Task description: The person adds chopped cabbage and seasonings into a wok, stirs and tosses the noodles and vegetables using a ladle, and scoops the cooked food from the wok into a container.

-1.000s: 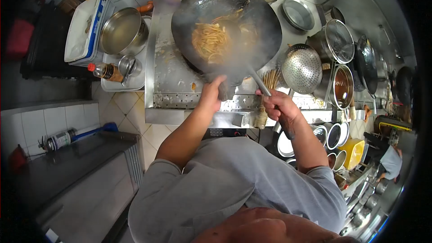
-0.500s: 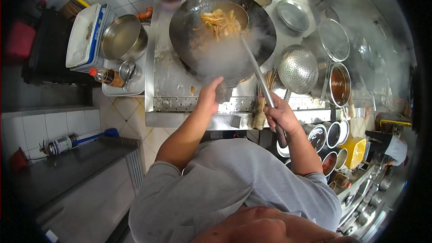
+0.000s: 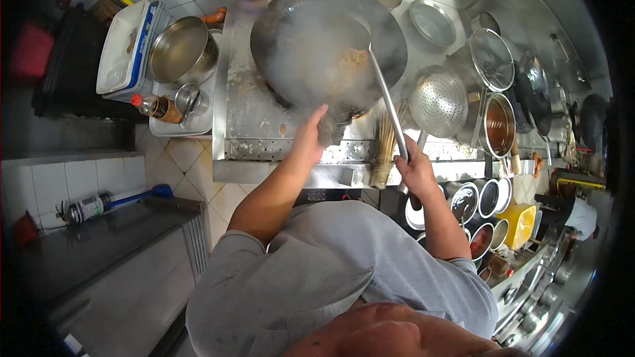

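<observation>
A large dark wok point(image 3: 268, 46) sits on the steel range, with thick steam over its middle. My left hand point(image 3: 308, 143) is closed at the wok's near edge around its handle, where a dark cloth-like piece point(image 3: 329, 133) shows; the handle itself is hidden. My right hand point(image 3: 418, 172) grips the long metal shaft of a ladle point(image 3: 387, 96) near its dark end. The ladle's head lies in the wok, blurred by steam. Yellowish-brown strips of food point(image 3: 353, 59) show through the steam beside it.
Right of the wok are a perforated strainer point(image 3: 438, 102), a bamboo brush point(image 3: 383, 155), a wire sieve point(image 3: 491, 59) and a pot of reddish-brown liquid point(image 3: 500, 124). At left stand a steel pot point(image 3: 177, 53) and a sauce bottle point(image 3: 156, 108). Another person point(image 3: 582, 218) is at far right.
Steam has thickened and spread over the wok. The food, earlier heaped in the ladle at the far side, now shows lower in the wok. The ladle's head is less visible.
</observation>
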Tool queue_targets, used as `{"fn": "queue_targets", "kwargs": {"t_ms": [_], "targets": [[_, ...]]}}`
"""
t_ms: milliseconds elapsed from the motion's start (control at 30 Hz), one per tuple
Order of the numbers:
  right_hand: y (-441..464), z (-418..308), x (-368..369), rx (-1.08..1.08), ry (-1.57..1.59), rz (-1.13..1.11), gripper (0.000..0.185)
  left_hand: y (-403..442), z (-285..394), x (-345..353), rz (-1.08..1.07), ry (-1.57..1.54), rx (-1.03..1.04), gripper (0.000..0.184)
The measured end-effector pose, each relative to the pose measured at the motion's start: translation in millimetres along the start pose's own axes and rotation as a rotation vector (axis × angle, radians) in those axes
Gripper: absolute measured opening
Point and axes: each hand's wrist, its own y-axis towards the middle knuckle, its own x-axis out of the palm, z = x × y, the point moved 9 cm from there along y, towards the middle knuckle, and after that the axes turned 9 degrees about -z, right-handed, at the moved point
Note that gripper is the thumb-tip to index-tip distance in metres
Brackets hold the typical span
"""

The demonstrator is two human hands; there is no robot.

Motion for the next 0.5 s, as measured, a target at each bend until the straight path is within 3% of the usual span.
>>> {"fn": "queue_targets", "kwargs": {"t_ms": [100, 267, 333, 467, 500], "targets": [[-5.4, 5.9, -14.0, 0.185, -0.379, 0.058, 0.061, 5.8, -1.7, 2.3, -0.089, -0.07, 0.006, 0.04], [21.5, 7.0, -31.4, 0.257, -0.285, 0.044, 0.064, 3.1, -2.6, 3.1, -0.045, -0.004, -0.036, 0.034], [47.2, 3.7, -36.5, 0.389, -0.361, 0.003, 0.066, 4.5, -4.1, 3.2, -0.073, 0.002, -0.038, 0.034], [85.8, 12.8, -24.0, 0.357, -0.382, 0.049, 0.066, -0.8, 1.8, 0.9, -0.053, 0.08, 0.005, 0.035], [88.5, 0.4, -16.9, 0.313, -0.25, -0.007, 0.063, -8.0, 4.8, 1.8, -0.047, 0.079, 0.007, 0.035]]}}
